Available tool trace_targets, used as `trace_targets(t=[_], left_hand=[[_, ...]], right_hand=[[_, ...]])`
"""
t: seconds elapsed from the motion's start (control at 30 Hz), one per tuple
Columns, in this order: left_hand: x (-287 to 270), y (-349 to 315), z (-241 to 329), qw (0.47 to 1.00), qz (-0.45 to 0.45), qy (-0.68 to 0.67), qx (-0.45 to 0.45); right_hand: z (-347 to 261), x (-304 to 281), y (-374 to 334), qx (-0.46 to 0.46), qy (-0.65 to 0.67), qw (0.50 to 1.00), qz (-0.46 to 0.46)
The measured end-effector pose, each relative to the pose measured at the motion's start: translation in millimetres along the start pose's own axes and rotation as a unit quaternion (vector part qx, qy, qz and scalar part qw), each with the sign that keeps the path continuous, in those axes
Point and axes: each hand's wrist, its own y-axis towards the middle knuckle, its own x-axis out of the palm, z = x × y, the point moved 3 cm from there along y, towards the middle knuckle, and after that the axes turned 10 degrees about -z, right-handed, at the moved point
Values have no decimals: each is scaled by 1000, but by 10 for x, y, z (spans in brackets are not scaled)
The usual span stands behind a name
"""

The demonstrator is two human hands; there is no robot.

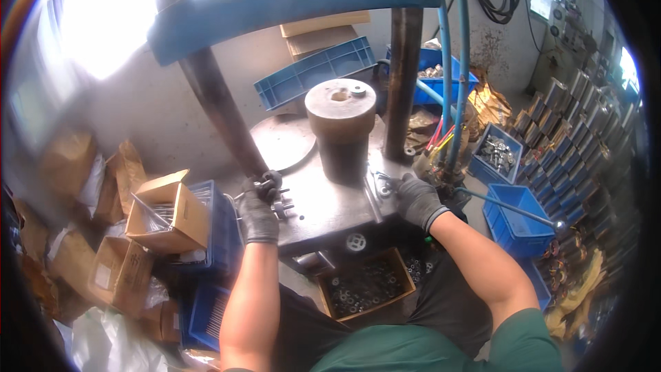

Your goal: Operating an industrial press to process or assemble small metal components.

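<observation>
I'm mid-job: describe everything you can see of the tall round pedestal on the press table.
The round pedestal looks like metal: a wide, pale-topped head over a narrower, darker column. It stands upright on the table, between the two posts. Its flat top has a hole near the middle, with a small dark greenish ring lying beside it, to the right. Neither hand touches it. Whether head and column are one piece, I can't tell.

metal pins; matt cloth gloves; smooth, glossy metal tabletop; plastic bin; matt cardboard box.

Bright window — pale, scuffed wall
</observation>
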Motion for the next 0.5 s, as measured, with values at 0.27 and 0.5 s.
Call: trace_targets(t=[0.27,0.5], left_hand=[[470,-701,-67,907,-259,250,218],[571,-734,-506,880,-318,352,18]], right_hand=[[119,340,157,-5,-38,999,24],[3,278,-3,-63,-30,993,97]])
